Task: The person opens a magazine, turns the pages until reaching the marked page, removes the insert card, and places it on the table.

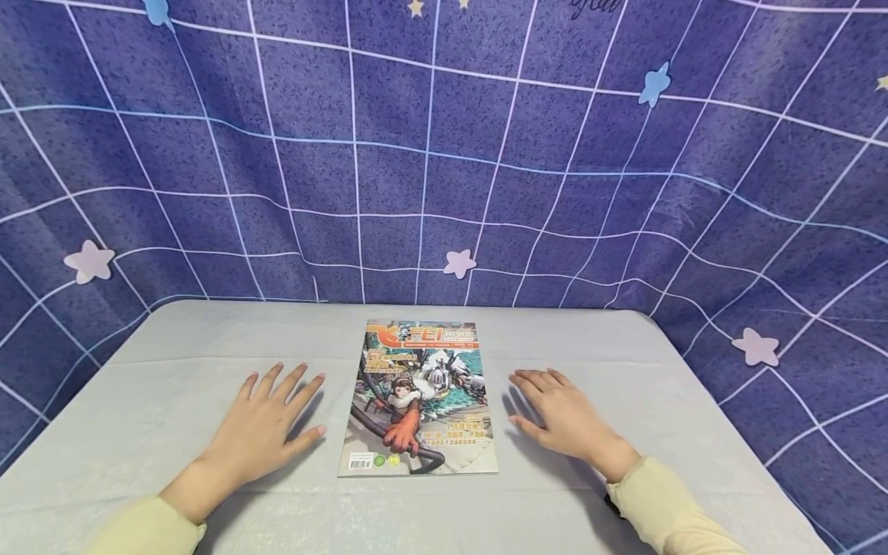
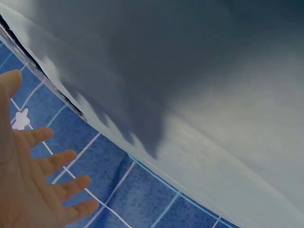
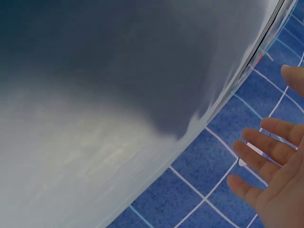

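Note:
A magazine [image 1: 419, 401] with a colourful illustrated cover lies closed and flat on the pale cloth-covered table [image 1: 236, 331], between the two hands. My left hand [image 1: 260, 428] is to the left of it, palm down, with fingers spread and holding nothing. On the other side my right hand [image 1: 565, 412] is held palm down too, its fingers fairly straight and its grip empty. Neither hand touches the magazine. In the left wrist view the left hand [image 2: 38, 185] shows its palm and separated fingers; the right wrist view shows the right hand [image 3: 280, 171] likewise, above a shadowed tabletop.
Behind the table hangs a dark blue curtain [image 1: 388, 177] with a white and light-blue grid and star shapes. It also falls along both sides of the table. Pale yellow sleeves [image 1: 655, 497] cover the forearms.

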`<state>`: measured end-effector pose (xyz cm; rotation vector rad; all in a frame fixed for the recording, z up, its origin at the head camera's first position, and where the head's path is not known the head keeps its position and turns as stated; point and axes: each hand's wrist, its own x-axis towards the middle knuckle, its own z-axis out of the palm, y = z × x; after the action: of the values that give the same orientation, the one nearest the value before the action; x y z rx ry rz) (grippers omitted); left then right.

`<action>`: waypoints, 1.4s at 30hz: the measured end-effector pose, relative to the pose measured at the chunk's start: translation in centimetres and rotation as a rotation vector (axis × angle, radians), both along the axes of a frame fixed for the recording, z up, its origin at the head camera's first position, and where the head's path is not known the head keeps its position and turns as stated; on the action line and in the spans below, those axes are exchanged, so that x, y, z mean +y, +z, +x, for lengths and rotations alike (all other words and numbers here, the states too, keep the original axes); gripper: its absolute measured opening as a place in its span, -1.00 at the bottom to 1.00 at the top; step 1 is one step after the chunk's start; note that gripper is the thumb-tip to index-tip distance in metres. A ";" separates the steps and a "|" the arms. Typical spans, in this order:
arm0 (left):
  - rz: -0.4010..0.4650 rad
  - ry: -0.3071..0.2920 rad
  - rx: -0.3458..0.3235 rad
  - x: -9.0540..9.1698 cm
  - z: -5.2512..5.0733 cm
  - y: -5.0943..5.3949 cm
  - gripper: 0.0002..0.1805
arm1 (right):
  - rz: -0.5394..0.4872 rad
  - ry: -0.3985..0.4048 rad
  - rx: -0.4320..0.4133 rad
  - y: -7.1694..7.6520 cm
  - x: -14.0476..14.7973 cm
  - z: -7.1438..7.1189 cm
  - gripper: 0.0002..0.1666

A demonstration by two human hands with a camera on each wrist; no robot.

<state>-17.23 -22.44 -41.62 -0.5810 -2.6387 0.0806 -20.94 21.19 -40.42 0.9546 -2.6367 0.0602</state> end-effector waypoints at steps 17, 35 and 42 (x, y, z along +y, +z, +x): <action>-0.020 -0.115 0.039 2.0 0.3 -0.2 -0.25 | 0.070 0.096 -0.018 0.3 -1.5 0.9 -0.24; -0.034 -0.223 0.066 3.8 0.3 -0.9 -0.30 | 0.109 0.212 0.016 0.1 -3.1 1.7 -0.34; -0.030 -0.263 0.046 4.3 0.4 -0.9 -0.31 | 0.130 0.256 0.009 -0.2 -3.6 2.1 -0.38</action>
<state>-16.80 -18.09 -42.52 -0.9188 -2.4969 0.0526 -18.87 17.54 -40.63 1.3291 -2.5198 -0.0556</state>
